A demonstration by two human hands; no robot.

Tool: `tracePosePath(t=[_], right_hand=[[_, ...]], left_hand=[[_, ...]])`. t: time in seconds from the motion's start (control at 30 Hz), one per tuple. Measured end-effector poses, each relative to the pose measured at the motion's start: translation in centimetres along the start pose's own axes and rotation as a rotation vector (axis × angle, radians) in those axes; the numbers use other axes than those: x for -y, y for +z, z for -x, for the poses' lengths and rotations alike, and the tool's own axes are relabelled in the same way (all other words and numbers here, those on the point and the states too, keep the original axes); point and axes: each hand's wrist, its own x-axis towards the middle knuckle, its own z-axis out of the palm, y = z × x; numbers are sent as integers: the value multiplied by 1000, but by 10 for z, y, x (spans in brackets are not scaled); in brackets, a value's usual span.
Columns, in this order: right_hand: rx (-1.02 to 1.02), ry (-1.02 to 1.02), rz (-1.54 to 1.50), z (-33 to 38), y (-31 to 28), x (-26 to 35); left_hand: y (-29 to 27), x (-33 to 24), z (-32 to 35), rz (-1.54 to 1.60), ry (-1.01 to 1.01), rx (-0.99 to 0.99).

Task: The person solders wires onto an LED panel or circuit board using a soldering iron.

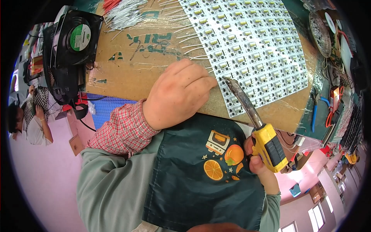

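The white panel of small circuit modules [255,50] lies aslant on the brown worktop [127,81], its left edge facing the left hand [179,94], probably so that the white wires [190,38] along that edge are within reach. A loose wire bundle [125,15] lies beyond that hand, likely ready for picking, and the black fan [79,37] stands at the left, perhaps to shift fumes. The right hand [257,162] grips the yellow soldering iron [266,145] by its body, seemingly to keep skin off the metal shaft; the tip slants up to the panel's lower left edge, though contact is unclear. The left hand is palm down over the worktop, fingers bent and close together, toward that edge; its thumb is hidden, so I cannot tell whether it pinches a wire. The right hand comes in from the lower right, fingers curled and partly covered by the tool
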Motion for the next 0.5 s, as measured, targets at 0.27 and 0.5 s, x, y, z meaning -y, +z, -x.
tracePosePath(t=[0.27,0.5], right_hand=[[-18,19,-41,2,0,3],[0,2,54,3,-4,2]], left_hand=[[0,-3,-1,-18,-27,-3],[3,-5,1,-41,-10,-40]])
